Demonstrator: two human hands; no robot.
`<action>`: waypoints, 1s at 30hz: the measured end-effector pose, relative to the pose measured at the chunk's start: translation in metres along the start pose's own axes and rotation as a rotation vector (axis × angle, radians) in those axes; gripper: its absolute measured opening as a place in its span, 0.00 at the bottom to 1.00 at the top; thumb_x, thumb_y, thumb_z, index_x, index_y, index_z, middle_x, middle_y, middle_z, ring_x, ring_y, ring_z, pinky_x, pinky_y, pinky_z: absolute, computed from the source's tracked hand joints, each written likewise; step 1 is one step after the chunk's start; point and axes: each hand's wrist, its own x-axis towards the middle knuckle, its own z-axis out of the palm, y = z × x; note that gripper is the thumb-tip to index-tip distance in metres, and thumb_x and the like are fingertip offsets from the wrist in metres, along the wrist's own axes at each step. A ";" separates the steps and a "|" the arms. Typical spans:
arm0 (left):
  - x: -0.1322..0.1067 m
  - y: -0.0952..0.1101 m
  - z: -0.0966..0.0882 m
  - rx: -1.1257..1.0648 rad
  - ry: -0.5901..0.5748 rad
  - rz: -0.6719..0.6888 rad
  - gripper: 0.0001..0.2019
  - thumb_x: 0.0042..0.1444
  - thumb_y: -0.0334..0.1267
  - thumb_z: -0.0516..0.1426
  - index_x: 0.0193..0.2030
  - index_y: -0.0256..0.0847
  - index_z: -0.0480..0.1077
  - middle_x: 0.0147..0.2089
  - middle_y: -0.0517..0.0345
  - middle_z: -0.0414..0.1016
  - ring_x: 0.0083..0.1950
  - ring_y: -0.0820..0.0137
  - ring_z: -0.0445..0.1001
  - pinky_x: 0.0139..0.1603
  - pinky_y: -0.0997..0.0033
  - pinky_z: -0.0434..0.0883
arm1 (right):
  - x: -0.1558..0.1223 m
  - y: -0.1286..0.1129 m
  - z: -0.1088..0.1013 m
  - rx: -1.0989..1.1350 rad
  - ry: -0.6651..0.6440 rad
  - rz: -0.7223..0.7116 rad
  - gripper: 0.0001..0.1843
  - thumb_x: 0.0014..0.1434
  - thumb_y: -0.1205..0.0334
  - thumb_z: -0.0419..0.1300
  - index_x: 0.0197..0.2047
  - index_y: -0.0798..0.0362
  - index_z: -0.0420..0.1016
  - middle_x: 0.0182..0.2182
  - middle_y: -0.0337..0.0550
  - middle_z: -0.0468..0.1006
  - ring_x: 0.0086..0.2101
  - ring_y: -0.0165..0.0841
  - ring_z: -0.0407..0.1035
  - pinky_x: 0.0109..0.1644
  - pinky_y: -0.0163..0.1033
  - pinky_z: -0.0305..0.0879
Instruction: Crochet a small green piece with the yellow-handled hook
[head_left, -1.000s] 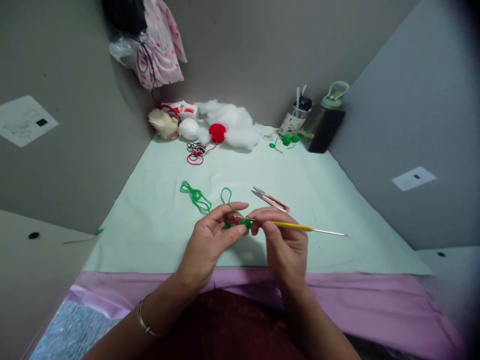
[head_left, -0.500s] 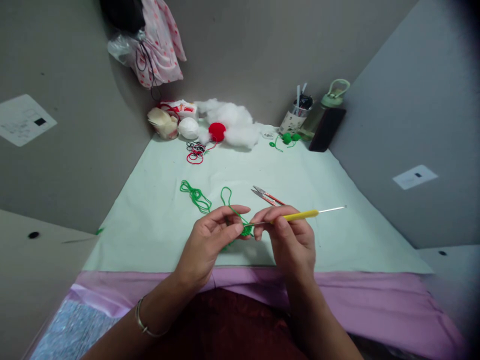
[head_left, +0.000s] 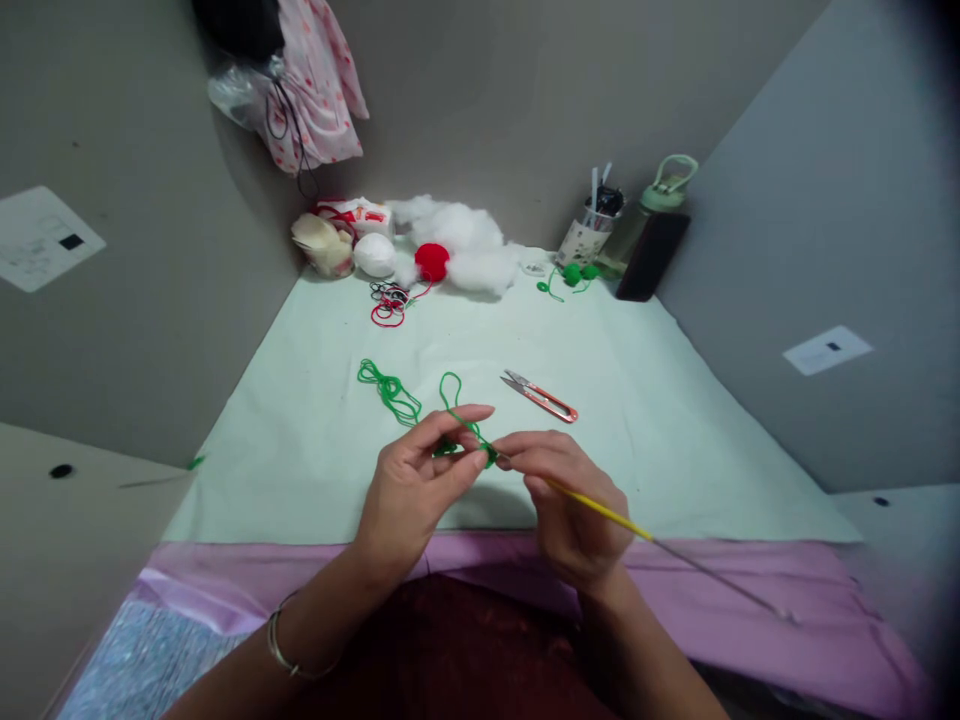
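Observation:
My left hand [head_left: 416,485] pinches a small green crochet piece [head_left: 480,452] between thumb and fingers. Green yarn [head_left: 390,390] runs from it across the pale green mat [head_left: 660,440] in loose loops. My right hand [head_left: 570,500] grips a yellow-handled crochet hook [head_left: 600,510]. Its hook end meets the green piece, and its long metal tail points down to the right. Both hands hover just above the mat's near edge.
Red-handled thread snips [head_left: 540,395] lie on the mat just beyond my hands. At the back are white stuffing [head_left: 469,245], a red ball [head_left: 433,262], a white ball [head_left: 375,255], tangled red and black thread [head_left: 388,303], a pen cup [head_left: 589,235] and a green bottle [head_left: 660,215]. Purple cloth [head_left: 750,600] covers the near edge.
My right hand has swung the hook's tail from pointing up and right to pointing down and right. The left hand keeps its pinch on the green piece.

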 end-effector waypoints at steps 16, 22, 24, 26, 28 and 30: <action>0.004 0.005 0.000 -0.288 -0.079 -0.172 0.16 0.55 0.36 0.70 0.51 0.44 0.84 0.40 0.57 0.76 0.39 0.72 0.75 0.42 0.72 0.75 | 0.009 0.000 0.015 0.523 0.195 0.384 0.11 0.70 0.67 0.60 0.45 0.46 0.85 0.39 0.43 0.84 0.36 0.33 0.77 0.37 0.40 0.76; 0.001 -0.001 0.005 -0.182 0.022 -0.076 0.21 0.53 0.36 0.72 0.54 0.47 0.82 0.38 0.60 0.76 0.43 0.71 0.74 0.50 0.71 0.72 | -0.003 -0.003 0.023 0.237 0.164 0.301 0.17 0.69 0.71 0.61 0.52 0.42 0.84 0.43 0.43 0.84 0.40 0.35 0.78 0.40 0.41 0.78; 0.002 0.000 0.007 -0.293 0.028 -0.148 0.22 0.51 0.36 0.73 0.55 0.46 0.82 0.38 0.60 0.77 0.42 0.71 0.74 0.49 0.72 0.72 | -0.007 -0.003 0.024 0.037 0.125 0.163 0.21 0.66 0.72 0.64 0.56 0.40 0.83 0.48 0.45 0.83 0.46 0.38 0.78 0.46 0.44 0.79; 0.004 0.001 0.007 -0.417 -0.016 -0.282 0.22 0.51 0.36 0.73 0.54 0.43 0.82 0.40 0.58 0.78 0.41 0.72 0.74 0.47 0.72 0.74 | -0.008 -0.002 0.022 -0.034 0.115 0.098 0.23 0.65 0.73 0.64 0.58 0.40 0.82 0.49 0.46 0.82 0.46 0.39 0.78 0.46 0.45 0.79; 0.006 0.003 0.005 -0.483 -0.054 -0.389 0.20 0.51 0.36 0.72 0.53 0.40 0.83 0.40 0.56 0.78 0.38 0.74 0.74 0.44 0.74 0.74 | -0.005 -0.001 0.018 0.062 0.161 0.164 0.21 0.66 0.74 0.62 0.55 0.41 0.84 0.43 0.44 0.83 0.41 0.37 0.78 0.42 0.43 0.78; 0.008 0.005 0.001 -0.485 -0.040 -0.393 0.18 0.51 0.35 0.72 0.51 0.38 0.84 0.38 0.57 0.77 0.36 0.76 0.72 0.42 0.76 0.74 | 0.000 0.001 0.015 0.243 0.245 0.295 0.16 0.68 0.71 0.61 0.49 0.44 0.85 0.36 0.41 0.81 0.33 0.33 0.75 0.37 0.41 0.75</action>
